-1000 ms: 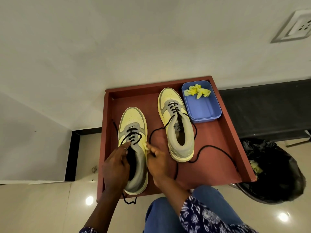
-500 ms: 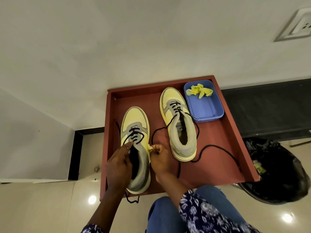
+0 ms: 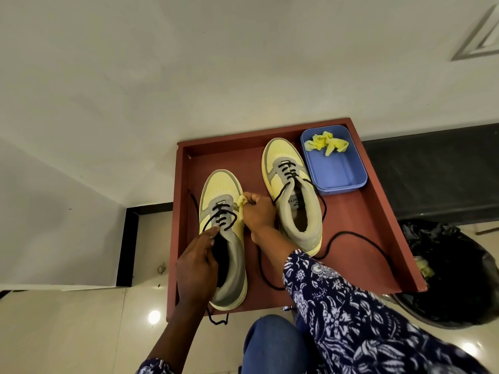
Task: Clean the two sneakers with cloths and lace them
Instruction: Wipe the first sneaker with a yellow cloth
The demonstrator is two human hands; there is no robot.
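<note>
Left hand [image 3: 195, 268] grip clasps near sneaker [image 3: 222, 238] collar; right hand [image 3: 258, 213] grip pinches yellow cloth [image 3: 241, 202] against its side

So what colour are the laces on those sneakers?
Black laces on both sneakers, clearest in the head view.

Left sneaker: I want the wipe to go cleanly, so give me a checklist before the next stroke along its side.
1. Left hand steadies the left sneaker at the collar: ok.
2. Right hand pinches a yellow cloth against its side: ok.
3. Sneaker sits flat in the red tray: ok.
4. Laces clear of the wipe path: not ok, loose black lace trails beside it.
5. Cloth damp: cannot tell.
6. Spare cloth in the blue tub: ok.
</note>
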